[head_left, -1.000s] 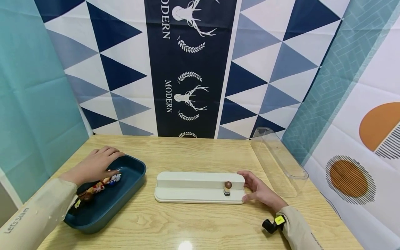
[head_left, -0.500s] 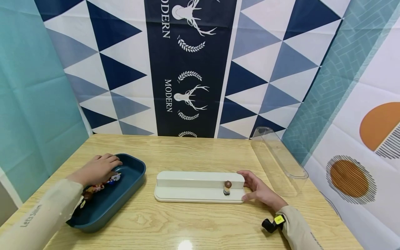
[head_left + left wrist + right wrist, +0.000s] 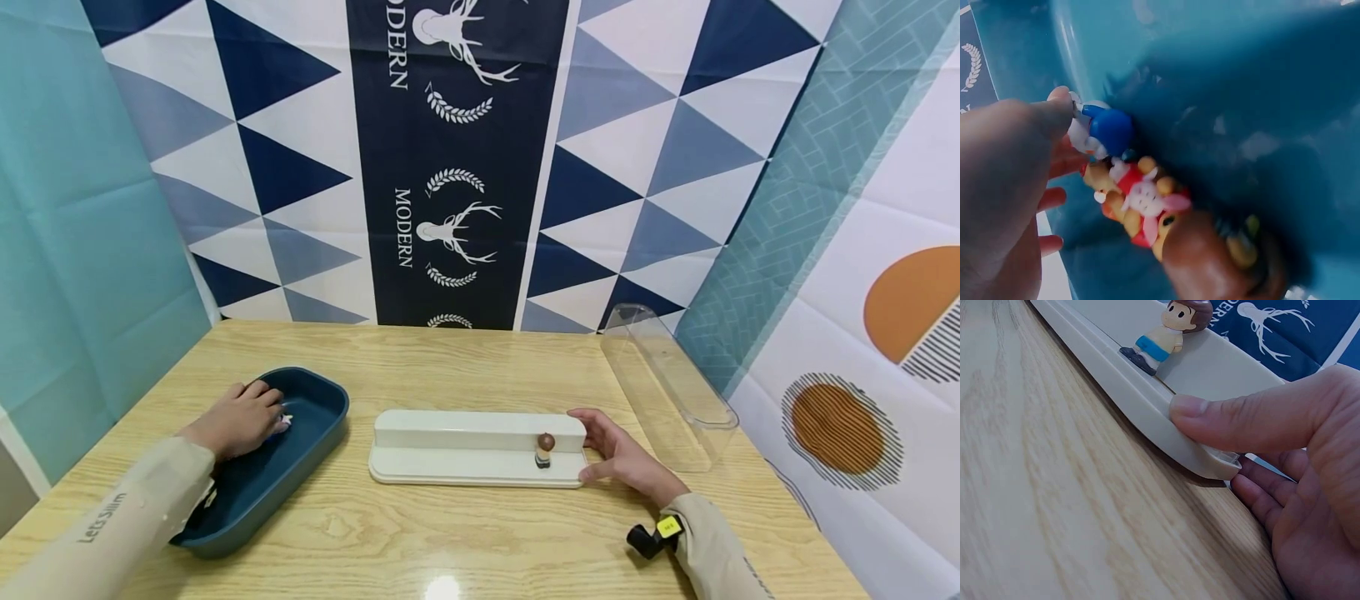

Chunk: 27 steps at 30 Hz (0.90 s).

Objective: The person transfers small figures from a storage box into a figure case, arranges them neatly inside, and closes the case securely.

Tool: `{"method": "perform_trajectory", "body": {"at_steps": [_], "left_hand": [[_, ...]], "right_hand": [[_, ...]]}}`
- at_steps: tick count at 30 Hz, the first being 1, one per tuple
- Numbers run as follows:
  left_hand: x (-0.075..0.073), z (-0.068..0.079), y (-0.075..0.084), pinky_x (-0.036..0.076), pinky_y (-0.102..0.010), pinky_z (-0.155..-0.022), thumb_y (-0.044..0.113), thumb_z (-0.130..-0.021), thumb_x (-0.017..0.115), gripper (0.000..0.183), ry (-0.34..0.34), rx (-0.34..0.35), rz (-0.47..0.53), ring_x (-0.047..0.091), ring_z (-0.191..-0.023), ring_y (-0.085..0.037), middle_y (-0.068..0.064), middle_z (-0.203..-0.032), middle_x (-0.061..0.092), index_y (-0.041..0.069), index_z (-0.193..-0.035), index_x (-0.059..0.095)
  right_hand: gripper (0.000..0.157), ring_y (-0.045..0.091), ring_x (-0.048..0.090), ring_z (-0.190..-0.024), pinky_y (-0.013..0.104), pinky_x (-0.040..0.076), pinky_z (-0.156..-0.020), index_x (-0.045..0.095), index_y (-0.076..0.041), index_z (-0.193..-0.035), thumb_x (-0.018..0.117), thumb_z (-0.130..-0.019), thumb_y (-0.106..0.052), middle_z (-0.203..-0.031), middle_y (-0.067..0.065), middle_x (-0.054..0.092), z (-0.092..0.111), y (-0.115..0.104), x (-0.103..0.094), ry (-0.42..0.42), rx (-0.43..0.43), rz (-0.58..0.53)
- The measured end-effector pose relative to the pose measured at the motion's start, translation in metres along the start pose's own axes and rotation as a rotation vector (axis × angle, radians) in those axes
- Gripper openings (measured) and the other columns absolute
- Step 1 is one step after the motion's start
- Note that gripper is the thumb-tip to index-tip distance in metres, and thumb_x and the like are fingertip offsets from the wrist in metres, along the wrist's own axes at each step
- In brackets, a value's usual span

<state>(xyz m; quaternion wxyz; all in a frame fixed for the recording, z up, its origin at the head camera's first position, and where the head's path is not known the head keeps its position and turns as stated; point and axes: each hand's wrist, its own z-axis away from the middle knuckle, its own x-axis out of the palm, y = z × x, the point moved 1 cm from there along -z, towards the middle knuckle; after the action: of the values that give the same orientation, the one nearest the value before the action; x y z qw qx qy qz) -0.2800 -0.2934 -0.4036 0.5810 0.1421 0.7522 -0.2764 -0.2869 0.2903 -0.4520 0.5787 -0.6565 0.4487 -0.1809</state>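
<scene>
Left sleeve (image 3: 127, 521) slid rightward over tub (image 3: 296, 479) and table (image 3: 450, 367), patterned cloth (image 3: 457, 150) behind.

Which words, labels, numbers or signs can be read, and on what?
"MODERN", sideways, on the dark deer-print hanging.
"ODERN", cut off at the picture's top, same hanging.
"Lets", then blurred letters, on the left sleeve.
Right sleeve lettering: too small.
Yellow label on the wrist camera: too small.

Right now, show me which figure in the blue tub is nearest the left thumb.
The blue-and-white figure, at the thumb tip of the left hand. The pink-eared figure and the brown-topped figure lie farther from it.
</scene>
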Motion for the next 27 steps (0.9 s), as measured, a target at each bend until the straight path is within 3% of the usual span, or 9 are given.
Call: {"method": "perform_trajectory", "body": {"at_steps": [9,17,21,24,27], "left_hand": [[0.003,-0.001,0.007,0.037,-0.043,-0.074,0.029,-0.091,0.071,0.016,-0.010,-0.016,0.114,0.049,-0.093,-0.027,-0.002,-0.094,0.059,0.016,-0.094,0.062],[0.003,-0.007,0.006,0.035,-0.037,-0.067,0.023,-0.078,0.084,0.024,0.064,0.006,0.161,0.052,-0.084,-0.022,0.005,-0.085,0.058,0.018,-0.089,0.063],[-0.001,-0.011,0.006,0.046,-0.033,-0.065,0.012,-0.071,0.089,0.030,0.041,0.009,0.283,0.057,-0.075,-0.016,0.003,-0.085,0.056,0.015,-0.088,0.065],[-0.006,-0.013,0.008,0.049,-0.031,-0.062,0.005,-0.072,0.087,0.030,0.006,-0.047,0.398,0.056,-0.074,-0.012,0.003,-0.088,0.054,0.014,-0.090,0.065],[-0.013,-0.015,0.009,0.051,-0.034,-0.065,0.005,-0.074,0.086,0.028,0.034,-0.102,0.470,0.059,-0.077,-0.015,0.001,-0.090,0.055,0.013,-0.091,0.065]], "right_hand": [[0.088,0.006,0.054,-0.118,0.020,0.044,-0.097,0.026,0.012,-0.145,0.079,-0.075,0.008,-0.137,-0.010,0.051,0.001,-0.001,0.000,0.003,0.002,0.004],[0.088,0.005,0.054,-0.118,0.019,0.043,-0.097,0.027,0.012,-0.145,0.079,-0.074,0.009,-0.136,-0.009,0.051,0.001,-0.002,-0.001,0.010,0.006,0.013],[0.088,0.006,0.054,-0.118,0.020,0.044,-0.097,0.026,0.012,-0.145,0.079,-0.074,0.008,-0.136,-0.009,0.051,0.001,-0.003,-0.001,0.006,0.003,0.010],[0.088,0.006,0.054,-0.118,0.020,0.044,-0.097,0.027,0.012,-0.145,0.079,-0.075,0.009,-0.136,-0.009,0.051,0.001,-0.003,-0.001,0.004,0.006,0.008],[0.087,0.006,0.054,-0.118,0.020,0.044,-0.097,0.028,0.010,-0.145,0.079,-0.075,0.008,-0.136,-0.009,0.051,0.001,-0.003,0.000,0.005,0.014,0.010]]}}
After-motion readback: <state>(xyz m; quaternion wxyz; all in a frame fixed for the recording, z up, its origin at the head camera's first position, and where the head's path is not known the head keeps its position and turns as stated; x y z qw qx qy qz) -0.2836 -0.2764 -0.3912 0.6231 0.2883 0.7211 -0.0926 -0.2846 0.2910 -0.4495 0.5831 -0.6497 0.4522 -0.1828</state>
